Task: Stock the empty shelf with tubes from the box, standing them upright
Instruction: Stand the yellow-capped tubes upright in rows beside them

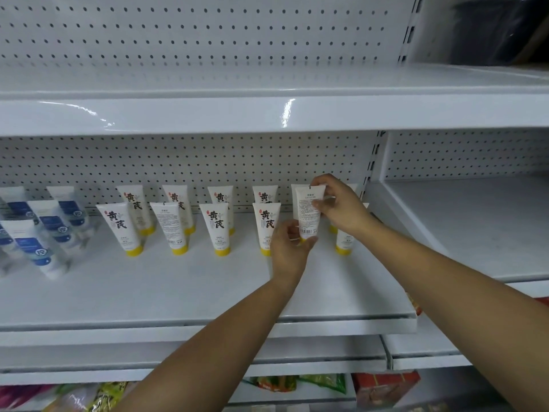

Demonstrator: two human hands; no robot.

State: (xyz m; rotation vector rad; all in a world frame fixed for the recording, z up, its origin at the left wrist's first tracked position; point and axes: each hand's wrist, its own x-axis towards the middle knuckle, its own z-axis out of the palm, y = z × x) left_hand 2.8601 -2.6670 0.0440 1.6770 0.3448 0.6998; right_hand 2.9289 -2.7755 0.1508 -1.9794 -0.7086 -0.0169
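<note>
Between left hand, right hand: tube upright.

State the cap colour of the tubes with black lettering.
Yellow; the caps show best in the head view.

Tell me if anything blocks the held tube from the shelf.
Nothing visible does. The left hand and right hand hold the tube over a gap in the front row of the shelf, between a left neighbour and a right neighbour. The left hand hides the spot under the cap.
</note>
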